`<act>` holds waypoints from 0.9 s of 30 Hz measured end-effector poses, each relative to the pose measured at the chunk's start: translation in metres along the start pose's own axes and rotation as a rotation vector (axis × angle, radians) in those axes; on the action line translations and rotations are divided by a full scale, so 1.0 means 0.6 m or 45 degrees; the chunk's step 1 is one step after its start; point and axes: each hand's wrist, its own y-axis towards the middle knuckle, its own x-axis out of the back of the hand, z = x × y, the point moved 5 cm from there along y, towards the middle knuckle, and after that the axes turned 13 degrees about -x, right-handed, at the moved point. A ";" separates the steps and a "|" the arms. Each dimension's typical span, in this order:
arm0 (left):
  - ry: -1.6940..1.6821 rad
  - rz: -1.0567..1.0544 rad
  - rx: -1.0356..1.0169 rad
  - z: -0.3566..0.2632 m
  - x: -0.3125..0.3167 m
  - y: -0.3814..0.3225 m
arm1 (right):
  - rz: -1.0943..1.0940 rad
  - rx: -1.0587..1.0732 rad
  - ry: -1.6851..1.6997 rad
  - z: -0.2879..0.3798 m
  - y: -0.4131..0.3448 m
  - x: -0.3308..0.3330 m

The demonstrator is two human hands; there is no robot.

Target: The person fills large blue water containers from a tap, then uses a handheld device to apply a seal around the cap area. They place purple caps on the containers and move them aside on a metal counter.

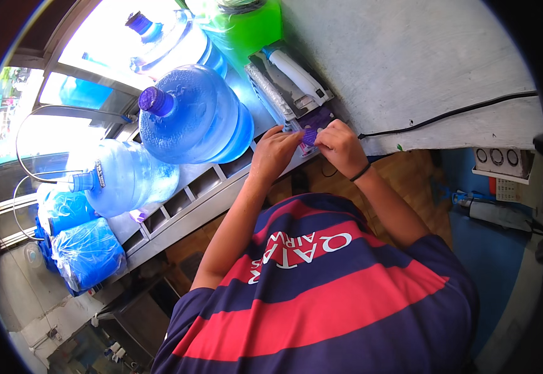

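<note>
My left hand [275, 153] and my right hand [341, 148] are close together over the right end of a metal counter. Between their fingertips lies thin purple plastic material [310, 135], which my right fingers pinch. My left fingers are bent at its other side; whether they grip it is hidden. Just beyond the hands is a box-like tray [294, 108] holding a white handheld device [297, 77] with a blue end. A large blue water jug [196, 117] with a purple-wrapped cap lies tilted to the left of my left hand.
A clear water jug [128, 175] lies under a thin metal tube at the window. Another jug [178, 44] and a green container [252, 30] are farther back. Blue items in plastic [89, 252] sit at the counter's left end. A black cable [449, 114] runs along the wall.
</note>
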 end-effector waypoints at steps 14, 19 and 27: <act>-1.845 -0.650 1.135 0.043 0.004 -0.056 | 0.413 -1.243 1.753 -0.062 -0.014 -0.083; -1.631 -0.557 1.063 0.016 0.038 -0.039 | 0.385 -1.161 1.507 -0.028 0.018 -0.076; -1.279 -0.648 1.220 0.021 0.075 -0.051 | 0.731 -1.322 1.207 -0.045 0.003 -0.087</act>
